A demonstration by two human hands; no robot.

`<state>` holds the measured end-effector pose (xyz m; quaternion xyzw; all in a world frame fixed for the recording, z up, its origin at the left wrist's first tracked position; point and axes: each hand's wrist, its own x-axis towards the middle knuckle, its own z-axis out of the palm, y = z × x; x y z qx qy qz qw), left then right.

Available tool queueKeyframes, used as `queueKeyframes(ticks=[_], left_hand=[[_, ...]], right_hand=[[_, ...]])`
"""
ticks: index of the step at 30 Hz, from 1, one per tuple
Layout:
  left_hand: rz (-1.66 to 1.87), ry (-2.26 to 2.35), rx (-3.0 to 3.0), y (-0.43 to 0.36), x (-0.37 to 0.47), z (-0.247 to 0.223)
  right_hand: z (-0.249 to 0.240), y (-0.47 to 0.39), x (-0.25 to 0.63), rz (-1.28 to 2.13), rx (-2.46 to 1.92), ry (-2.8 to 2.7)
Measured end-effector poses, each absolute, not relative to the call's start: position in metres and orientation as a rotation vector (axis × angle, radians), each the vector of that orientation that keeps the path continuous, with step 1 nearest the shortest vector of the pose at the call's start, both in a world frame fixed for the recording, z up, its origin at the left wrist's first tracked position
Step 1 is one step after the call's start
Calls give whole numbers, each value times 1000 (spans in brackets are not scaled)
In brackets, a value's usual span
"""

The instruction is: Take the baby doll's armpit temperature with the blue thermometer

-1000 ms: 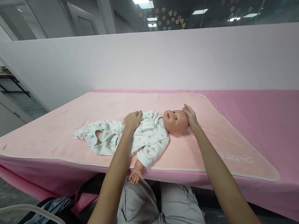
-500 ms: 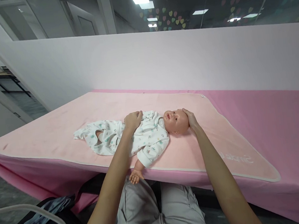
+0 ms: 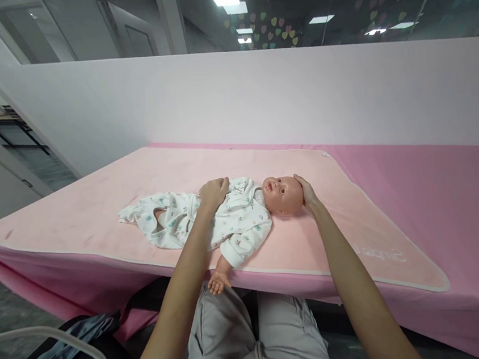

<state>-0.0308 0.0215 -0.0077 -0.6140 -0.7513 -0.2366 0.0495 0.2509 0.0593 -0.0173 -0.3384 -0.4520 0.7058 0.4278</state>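
A baby doll (image 3: 243, 216) in a white, printed long-sleeved outfit lies on its back, its bald head (image 3: 286, 193) to the right. My left hand (image 3: 215, 193) is closed over the far side of its middle; the fingertips and the doll's far arm are hidden. At the crown of the head, my right hand (image 3: 306, 191) is cupped round it, fingers behind and thumb side out of sight. The doll's near arm (image 3: 219, 276) stretches toward me, its palm up past the table edge. Its legs, inside the outfit, point left.
Under the doll is a peach mat (image 3: 95, 194) with a white border, over a pink tablecloth (image 3: 460, 207). A white wall (image 3: 256, 97) with glass above it stands behind. A chair with a pale curved bar (image 3: 68, 337) is at lower left.
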Motion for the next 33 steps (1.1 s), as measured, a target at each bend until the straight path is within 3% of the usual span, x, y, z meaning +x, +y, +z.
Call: queueKeyframes(ticks=[4,14,24,33], left_hand=[[-718,-2284,-1869,21,-31,-8],[-708,-2282,-1859,22,-31,-9],[-711,-2278,-1862,23,-32,-10],[-686,-2287,-1857,21,-30,-9]], right_hand=[[-17,59,252,1730,-825,-1090],[-28,85,267,1231,-839,-952],[-18,60,249,1573,-790,-1211],[-29,85,263,1124,-838,-1092]])
